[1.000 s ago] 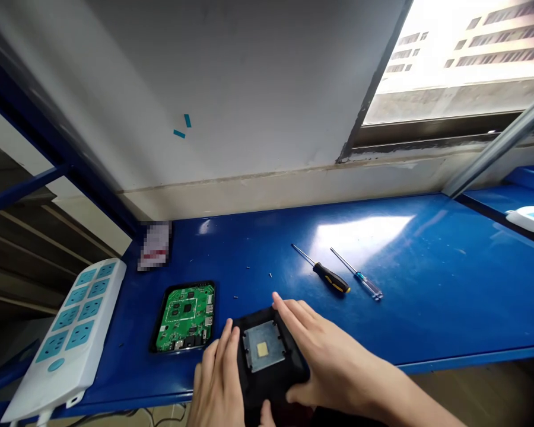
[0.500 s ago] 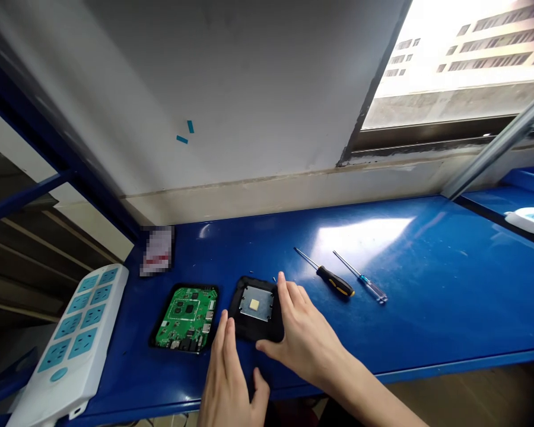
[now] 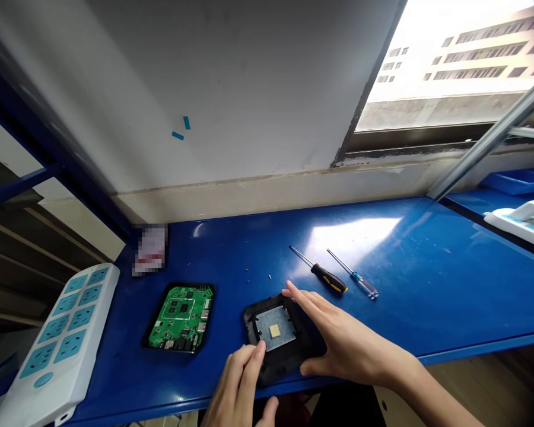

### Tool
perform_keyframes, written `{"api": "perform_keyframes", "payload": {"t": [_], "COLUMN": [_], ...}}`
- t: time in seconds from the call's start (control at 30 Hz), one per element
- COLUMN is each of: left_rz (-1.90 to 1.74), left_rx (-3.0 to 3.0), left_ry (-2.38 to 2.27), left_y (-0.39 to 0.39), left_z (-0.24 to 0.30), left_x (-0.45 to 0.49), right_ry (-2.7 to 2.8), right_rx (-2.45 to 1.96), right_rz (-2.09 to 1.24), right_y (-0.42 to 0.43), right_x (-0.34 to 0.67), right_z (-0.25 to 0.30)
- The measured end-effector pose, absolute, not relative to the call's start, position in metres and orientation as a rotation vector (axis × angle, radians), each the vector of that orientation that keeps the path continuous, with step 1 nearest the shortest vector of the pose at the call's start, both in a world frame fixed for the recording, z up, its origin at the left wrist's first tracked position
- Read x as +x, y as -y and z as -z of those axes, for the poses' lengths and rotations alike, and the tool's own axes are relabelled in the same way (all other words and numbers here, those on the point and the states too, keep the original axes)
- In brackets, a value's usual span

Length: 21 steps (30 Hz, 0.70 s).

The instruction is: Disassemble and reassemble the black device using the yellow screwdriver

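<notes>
A black plastic housing half (image 3: 279, 335) with a grey metal plate and a yellow pad in its middle lies near the front edge of the blue bench (image 3: 427, 279). My right hand (image 3: 338, 341) rests on its right side, fingers stretched out flat along the edge. My left hand (image 3: 240, 385) touches its front-left corner with the fingertips, fingers extended. The other black housing half holding a green circuit board (image 3: 180, 317) lies apart to the left.
Two screwdrivers, one black-and-yellow (image 3: 323, 274) and one clear-handled (image 3: 356, 279), lie behind the housing. Tiny screws (image 3: 248, 279) are scattered nearby. A white power strip (image 3: 57, 338) overhangs the bench's left end. A blurred card (image 3: 149, 255) lies at the back left.
The black housing half has slid right and toward the front edge with both hands. My left hand now touches only its corner with the fingertips.
</notes>
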<state>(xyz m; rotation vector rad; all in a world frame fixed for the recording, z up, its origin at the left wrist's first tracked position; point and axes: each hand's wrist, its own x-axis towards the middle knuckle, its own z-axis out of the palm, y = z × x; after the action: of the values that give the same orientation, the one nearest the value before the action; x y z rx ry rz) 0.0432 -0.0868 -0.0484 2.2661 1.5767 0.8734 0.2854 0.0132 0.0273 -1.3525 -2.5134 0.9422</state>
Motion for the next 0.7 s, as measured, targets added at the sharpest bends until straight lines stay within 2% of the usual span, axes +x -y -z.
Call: {"api": "perform_keyframes", "payload": {"t": [0.17,0.33,0.4,0.7], "left_rz": [-0.643,-0.321,-0.252,-0.227], "left_rx": [2.321,2.385,2.387,2.250], "left_ry": [-1.497,-1.517,-1.507,-1.543], "left_y": [0.056,0.039,0.037,0.029], "left_z": [0.020,0.003,0.000,0.001], "left_x": [0.035,0.032,0.032,0.038], "right_ry": [2.488,2.143,2.034,1.726], "right_rx": [-1.286,-1.444,-1.545,-1.595], "right_rz": [-0.811,-0.070,0.062,-0.123], "right_y": [-0.016,-0.030,-0.036,-0.038], "right_x": [0.306,0.326,0.332,0.328], "right_z": [-0.024,-0.007,0.000,0.007]}}
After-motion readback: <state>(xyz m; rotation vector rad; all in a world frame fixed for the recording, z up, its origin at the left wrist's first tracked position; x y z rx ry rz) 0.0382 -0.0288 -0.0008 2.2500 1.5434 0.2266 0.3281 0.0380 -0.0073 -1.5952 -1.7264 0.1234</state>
